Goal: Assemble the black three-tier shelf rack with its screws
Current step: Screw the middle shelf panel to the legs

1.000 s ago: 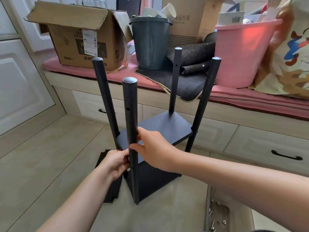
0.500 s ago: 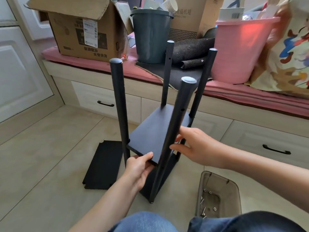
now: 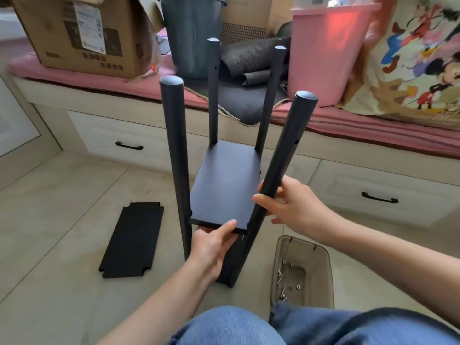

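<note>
Rack (image 3: 225, 185) stands on the tiled floor (image 3: 62, 195), four posts up, one shelf fitted partway along them. Bare floor lies left of rack, broken only by a loose shelf panel (image 3: 133, 241) lying flat, well apart from the posts. Behind rack runs a drawer bench (image 3: 139, 143), its pink cushion edge crowded with a box (image 3: 82, 33), a grey bin (image 3: 191, 36) and a pink tub (image 3: 328, 53). Right of rack, near the knees, a tray (image 3: 321, 260) holds screws (image 3: 283, 287) and washers. Left hand (image 3: 214, 247) grips the shelf's near edge, thumb on top. Right hand (image 3: 296, 205) curls round the near-right post (image 3: 281, 170), which leans outward.
</note>
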A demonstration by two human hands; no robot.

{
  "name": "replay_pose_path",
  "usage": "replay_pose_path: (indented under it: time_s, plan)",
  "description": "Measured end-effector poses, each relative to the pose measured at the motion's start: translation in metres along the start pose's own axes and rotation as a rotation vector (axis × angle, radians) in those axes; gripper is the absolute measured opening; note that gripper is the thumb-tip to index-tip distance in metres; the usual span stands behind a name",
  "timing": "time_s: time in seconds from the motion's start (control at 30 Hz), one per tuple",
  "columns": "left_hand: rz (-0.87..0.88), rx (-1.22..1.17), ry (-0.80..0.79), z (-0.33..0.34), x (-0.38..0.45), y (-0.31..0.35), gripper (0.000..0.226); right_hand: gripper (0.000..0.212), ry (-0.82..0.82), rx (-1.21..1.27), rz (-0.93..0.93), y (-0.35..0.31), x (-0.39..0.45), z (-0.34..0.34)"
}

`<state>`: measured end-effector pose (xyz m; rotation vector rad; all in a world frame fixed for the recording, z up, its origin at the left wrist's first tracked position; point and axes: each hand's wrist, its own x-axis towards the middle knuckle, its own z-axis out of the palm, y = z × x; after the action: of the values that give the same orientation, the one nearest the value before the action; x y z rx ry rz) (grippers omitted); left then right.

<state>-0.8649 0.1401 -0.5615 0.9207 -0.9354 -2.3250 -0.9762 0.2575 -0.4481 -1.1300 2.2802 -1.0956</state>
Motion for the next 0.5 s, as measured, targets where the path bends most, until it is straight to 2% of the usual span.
replay_pose_path:
  time_s: [0.07,0.27,0.5]
  plan:
    - [0.009,-0.033,-0.003,-0.001,-0.001,0.001,0.027,0.011,0.000,0.057,0.020,-0.002,0.002,0.003]
    - [0.046,-0.088,0.079,-0.010,-0.007,0.005,0.020,0.012,-0.148,0.141,0.017,-0.013,0.013,0.007]
    - [0.058,-0.142,0.193,-0.010,0.006,0.013,0.018,0.020,-0.119,0.229,0.014,-0.019,0.046,0.018]
